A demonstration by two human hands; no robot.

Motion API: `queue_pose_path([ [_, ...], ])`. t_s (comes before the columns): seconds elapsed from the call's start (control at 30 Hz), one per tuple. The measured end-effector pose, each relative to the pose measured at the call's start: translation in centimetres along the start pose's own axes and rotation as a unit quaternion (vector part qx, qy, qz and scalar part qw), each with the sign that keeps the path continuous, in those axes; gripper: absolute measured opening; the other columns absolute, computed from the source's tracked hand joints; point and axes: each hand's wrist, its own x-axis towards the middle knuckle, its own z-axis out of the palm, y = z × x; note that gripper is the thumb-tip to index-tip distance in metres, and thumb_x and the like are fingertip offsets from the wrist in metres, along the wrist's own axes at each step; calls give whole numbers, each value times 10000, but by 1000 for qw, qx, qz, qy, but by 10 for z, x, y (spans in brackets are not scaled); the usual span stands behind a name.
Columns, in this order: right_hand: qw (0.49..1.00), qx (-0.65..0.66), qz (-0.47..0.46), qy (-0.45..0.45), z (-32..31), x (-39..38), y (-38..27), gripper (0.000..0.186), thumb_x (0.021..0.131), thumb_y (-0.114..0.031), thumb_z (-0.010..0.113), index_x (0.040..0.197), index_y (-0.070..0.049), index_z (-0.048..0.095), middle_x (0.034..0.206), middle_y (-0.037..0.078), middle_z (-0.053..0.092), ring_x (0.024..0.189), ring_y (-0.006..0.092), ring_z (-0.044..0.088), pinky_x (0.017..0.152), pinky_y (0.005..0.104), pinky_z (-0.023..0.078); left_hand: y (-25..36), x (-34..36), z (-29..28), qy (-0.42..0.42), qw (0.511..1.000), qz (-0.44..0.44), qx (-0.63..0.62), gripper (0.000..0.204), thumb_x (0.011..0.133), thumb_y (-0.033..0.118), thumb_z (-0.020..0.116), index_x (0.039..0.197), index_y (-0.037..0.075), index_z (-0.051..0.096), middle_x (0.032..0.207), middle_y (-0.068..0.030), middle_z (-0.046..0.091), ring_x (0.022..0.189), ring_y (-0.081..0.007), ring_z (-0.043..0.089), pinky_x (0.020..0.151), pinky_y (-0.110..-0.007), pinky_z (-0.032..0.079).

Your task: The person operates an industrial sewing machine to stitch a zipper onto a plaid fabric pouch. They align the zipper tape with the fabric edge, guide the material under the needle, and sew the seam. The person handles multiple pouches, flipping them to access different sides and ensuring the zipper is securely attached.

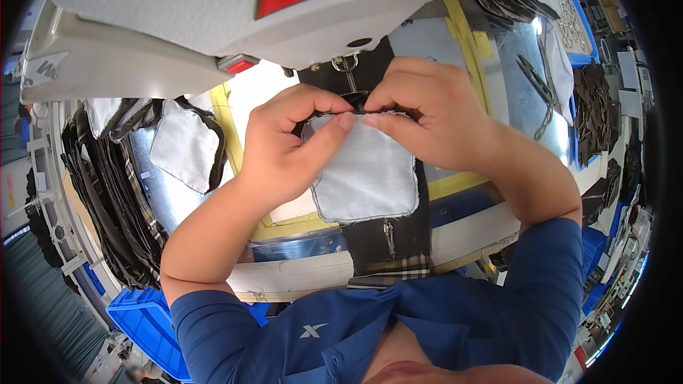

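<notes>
Both my hands meet at the top edge of a white fabric pocket piece (366, 171) with a dark stitched border. My left hand (288, 139) pinches that edge between thumb and forefinger. Right beside it, my right hand (427, 110) pinches the same edge, its thumb lying on the white cloth. Under the piece runs a black fabric strip (370, 242) with a zipper pull (388, 236) near me. At its far end, a metal D-ring (345, 64) and a zipper show just beyond my fingertips.
A white sewing machine head (178, 21) hangs over the far side. Dark fabric pieces (107, 192) are stacked at left, beside another white pocket piece (186, 146). Thread snips or pliers (537, 82) lie at right near a blue tray (575, 21) of metal rings. Yellow tape (455, 185) marks the table.
</notes>
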Motion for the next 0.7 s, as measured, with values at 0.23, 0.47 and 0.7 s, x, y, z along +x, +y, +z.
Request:
queue_pose_path([
  [0.23,999,36,30,-10,-2,3,1,106,888,-119,800,955,-55,748,835,89,691,694,254,662,615,368,518,1,-1,1,4,1000,-25,11,132,919,93,804,1030,23,790,898,-52,731,735,-104,604,639,-265,462],
  [0.47,991,102,87,-10,1,9,0,136,912,-167,779,953,-38,786,836,91,708,688,239,655,615,357,513,0,0,2,-2,1000,-8,20,135,916,95,803,1026,18,790,902,-68,739,755,-135,640,653,-278,483],
  [0.7,995,82,48,-10,2,7,2,126,907,-154,769,940,-33,780,811,92,699,682,245,655,607,368,509,2,0,2,-6,999,-32,8,136,914,90,799,1023,10,787,905,-74,740,773,-146,652,670,-284,492],
])
